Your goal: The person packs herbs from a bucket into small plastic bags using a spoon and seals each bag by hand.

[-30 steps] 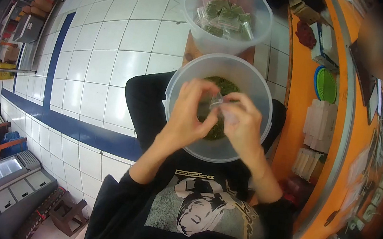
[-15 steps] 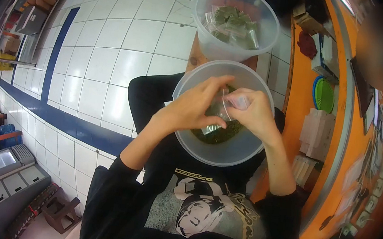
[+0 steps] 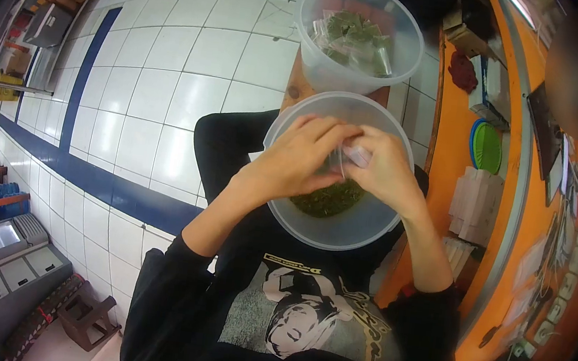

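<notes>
A translucent round tub (image 3: 368,234) sits between my knees, with loose green chopped leaves (image 3: 327,200) at its bottom. Over it, my left hand (image 3: 299,154) curls its fingers round the left side of a small clear plastic bag (image 3: 338,165). My right hand (image 3: 386,170) closes on the bag's other side and also has crumpled clear plastic (image 3: 357,155) in its fingers. Both hands meet at the fingertips, which partly hide the bag; its contents cannot be made out. Just beyond stands a second translucent tub (image 3: 329,78) with several filled green packets (image 3: 354,37).
Under the tubs is a wooden bench (image 3: 300,85). Along the right runs an orange counter (image 3: 441,155) with a green plate (image 3: 486,147), stacked white boxes (image 3: 475,205) and a red cloth (image 3: 463,72). A brown stool (image 3: 87,314) stands at the lower left on the tiled floor.
The small bag has come up from low over the leaves, and my left fingers have closed in toward my right hand. Earlier, the camera view shifted slightly.
</notes>
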A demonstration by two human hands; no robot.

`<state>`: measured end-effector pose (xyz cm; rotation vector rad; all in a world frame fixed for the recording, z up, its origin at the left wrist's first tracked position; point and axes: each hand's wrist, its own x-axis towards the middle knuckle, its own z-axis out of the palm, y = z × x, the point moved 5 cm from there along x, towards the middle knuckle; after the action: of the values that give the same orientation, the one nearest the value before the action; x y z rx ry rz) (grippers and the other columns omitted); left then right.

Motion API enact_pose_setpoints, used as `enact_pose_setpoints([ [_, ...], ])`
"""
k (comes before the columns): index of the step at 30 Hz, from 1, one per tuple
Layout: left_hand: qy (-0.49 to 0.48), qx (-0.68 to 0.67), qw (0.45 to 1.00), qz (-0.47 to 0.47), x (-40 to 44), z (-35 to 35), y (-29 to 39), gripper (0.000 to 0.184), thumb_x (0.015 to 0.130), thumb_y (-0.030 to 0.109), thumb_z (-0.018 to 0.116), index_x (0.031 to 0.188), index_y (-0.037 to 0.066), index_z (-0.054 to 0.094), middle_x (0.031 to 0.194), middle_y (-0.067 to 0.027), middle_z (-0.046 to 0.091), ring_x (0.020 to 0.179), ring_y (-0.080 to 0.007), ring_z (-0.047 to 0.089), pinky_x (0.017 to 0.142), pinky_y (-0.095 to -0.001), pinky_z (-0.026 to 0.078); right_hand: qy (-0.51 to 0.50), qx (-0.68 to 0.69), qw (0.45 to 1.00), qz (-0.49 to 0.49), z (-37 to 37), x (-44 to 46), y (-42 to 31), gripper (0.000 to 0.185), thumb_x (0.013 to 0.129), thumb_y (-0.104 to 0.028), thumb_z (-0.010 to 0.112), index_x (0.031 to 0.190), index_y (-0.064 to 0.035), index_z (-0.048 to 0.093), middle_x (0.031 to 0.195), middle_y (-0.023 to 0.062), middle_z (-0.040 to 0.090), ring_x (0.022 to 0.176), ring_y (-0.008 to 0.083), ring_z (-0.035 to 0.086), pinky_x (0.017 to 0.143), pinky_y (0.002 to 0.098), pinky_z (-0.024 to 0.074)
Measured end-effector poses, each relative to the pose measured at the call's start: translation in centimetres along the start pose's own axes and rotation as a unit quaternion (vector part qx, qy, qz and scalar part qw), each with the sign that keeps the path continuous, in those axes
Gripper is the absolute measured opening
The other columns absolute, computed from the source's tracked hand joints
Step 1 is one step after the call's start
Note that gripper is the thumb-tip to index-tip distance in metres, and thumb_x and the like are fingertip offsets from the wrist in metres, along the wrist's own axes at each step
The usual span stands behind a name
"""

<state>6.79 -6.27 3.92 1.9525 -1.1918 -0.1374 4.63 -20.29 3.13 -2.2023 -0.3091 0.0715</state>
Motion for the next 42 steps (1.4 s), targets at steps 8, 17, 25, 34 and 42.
enact_pose_setpoints([
  [8, 0.225, 0.01, 0.967, -0.117, -4.2, -7.1, -3.3, 0.031, 0.08, 0.004, 0.066, 0.109, 0.002, 0.057, 0.119, -0.0152, 0.058, 0.107, -0.0276, 0.059, 0.092, -0.0362, 0.045, -0.006, -0.036, 0.999, 0.005, 5.0, 4.0, 4.8, 0.013, 0.074, -0.007, 0.073, 0.085, -0.0014, 0.068, 0.085, 0.0179, 0.066, 0.082, 0.0315, 0.066, 0.074, 0.0378, 0.0505],
  [17, 0.311, -0.113, 0.933, -0.143, -10.2, -8.7, -4.3, 0.01, 0.084, 0.001, 0.063, 0.081, -0.001, 0.053, 0.118, -0.017, 0.056, 0.105, -0.0234, 0.056, 0.086, -0.0328, 0.046, -0.333, -0.328, 0.883, -0.046, 17.7, 2.3, 14.4, 0.012, 0.078, -0.005, 0.064, 0.089, -0.0023, 0.067, 0.088, 0.0193, 0.066, 0.086, 0.0374, 0.066, 0.076, 0.0445, 0.0538],
  [25, 0.326, -0.186, 0.913, -0.158, -11.3, -8.1, -6.3, 0.014, 0.082, 0.001, 0.065, 0.089, 0.001, 0.053, 0.113, -0.0143, 0.056, 0.103, -0.0193, 0.053, 0.091, -0.0307, 0.041, -0.005, -0.042, 0.999, -0.01, 9.9, 4.8, 10.3, 0.014, 0.083, -0.003, 0.061, 0.096, 0.0013, 0.06, 0.079, 0.0214, 0.067, 0.075, 0.0337, 0.068, 0.068, 0.0443, 0.0513],
  [34, 0.349, -0.254, 0.89, -0.151, -10.8, -8.0, -5.6, 0.023, 0.081, 0.002, 0.066, 0.098, 0.002, 0.051, 0.114, -0.0142, 0.054, 0.105, -0.0197, 0.052, 0.093, -0.0328, 0.04, -0.016, 0.2, 0.955, 0.22, 16.2, 3.1, 12.6, 0.029, 0.088, -0.007, 0.058, 0.114, 0.0053, 0.054, 0.079, 0.0183, 0.066, 0.064, 0.0225, 0.07, 0.048, 0.0331, 0.0525],
  [42, 0.351, -0.247, 0.893, -0.138, -11.5, -8.1, -4.9, 0.025, 0.08, 0.003, 0.067, 0.099, 0.002, 0.051, 0.112, -0.0144, 0.054, 0.105, -0.0211, 0.053, 0.094, -0.0345, 0.042, -0.029, 0.322, 0.888, 0.327, 8.1, 2.7, 11.6, 0.019, 0.091, -0.008, 0.058, 0.107, -0.0003, 0.051, 0.09, 0.0148, 0.061, 0.072, 0.0235, 0.071, 0.04, 0.0248, 0.047],
])
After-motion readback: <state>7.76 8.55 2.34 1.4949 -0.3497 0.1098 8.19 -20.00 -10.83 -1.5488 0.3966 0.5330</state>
